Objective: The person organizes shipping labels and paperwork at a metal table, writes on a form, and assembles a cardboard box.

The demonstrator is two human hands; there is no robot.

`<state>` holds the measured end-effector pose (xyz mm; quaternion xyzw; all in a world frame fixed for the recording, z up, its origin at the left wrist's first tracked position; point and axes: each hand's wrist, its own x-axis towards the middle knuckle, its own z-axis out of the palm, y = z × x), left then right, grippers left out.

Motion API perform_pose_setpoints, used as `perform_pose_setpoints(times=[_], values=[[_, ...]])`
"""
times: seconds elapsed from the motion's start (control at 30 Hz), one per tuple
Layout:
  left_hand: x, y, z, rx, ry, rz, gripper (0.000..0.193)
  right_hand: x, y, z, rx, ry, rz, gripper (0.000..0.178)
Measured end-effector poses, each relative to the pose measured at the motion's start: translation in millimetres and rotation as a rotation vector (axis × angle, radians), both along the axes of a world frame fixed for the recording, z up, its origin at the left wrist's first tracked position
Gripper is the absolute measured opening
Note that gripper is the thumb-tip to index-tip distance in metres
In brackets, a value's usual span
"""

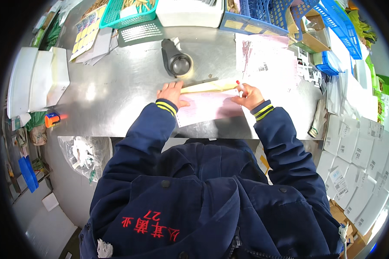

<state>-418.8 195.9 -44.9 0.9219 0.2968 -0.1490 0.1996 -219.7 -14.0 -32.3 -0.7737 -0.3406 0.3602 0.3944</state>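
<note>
A pink printed form [212, 105] lies near the front edge of the steel table, with a yellow sheet [209, 86] lifted or folded along its far edge. My left hand [170, 93] is closed on the left side of these sheets, thumb on the pink one. At their right end, my right hand [250, 97] is closed round a slim white pen [240, 87] with a red tip, its thumb pressing on the form. Just beyond the sheets stands a black tape dispenser [170, 54] with a roll in it.
More printed sheets [263, 60] lie at the right. A green basket [134, 17], a white foam box [190, 15] and a blue crate [250, 23] line the back. White foam lids [39, 82] stand at the left; white cartons [354, 146] are stacked at the lower right.
</note>
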Motion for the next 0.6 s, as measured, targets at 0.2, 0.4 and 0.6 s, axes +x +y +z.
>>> perform_pose_setpoints(times=[0.2,0.4,0.6], values=[[-4.1,4.7,-24.5,-0.316,-0.226,-0.075,0.023,20.3,-11.0,-43.7,0.067,0.261,-0.172,0.061],[22.9,4.6,46.7,-0.253,-0.376,-0.218,0.014,52.9,0.6,-47.9,0.146,0.664,-0.047,0.038],[70.8,2.5,92.9,-0.435,-0.268,0.007,0.024,120.5,24.2,10.1,0.092,0.454,0.154,0.021]])
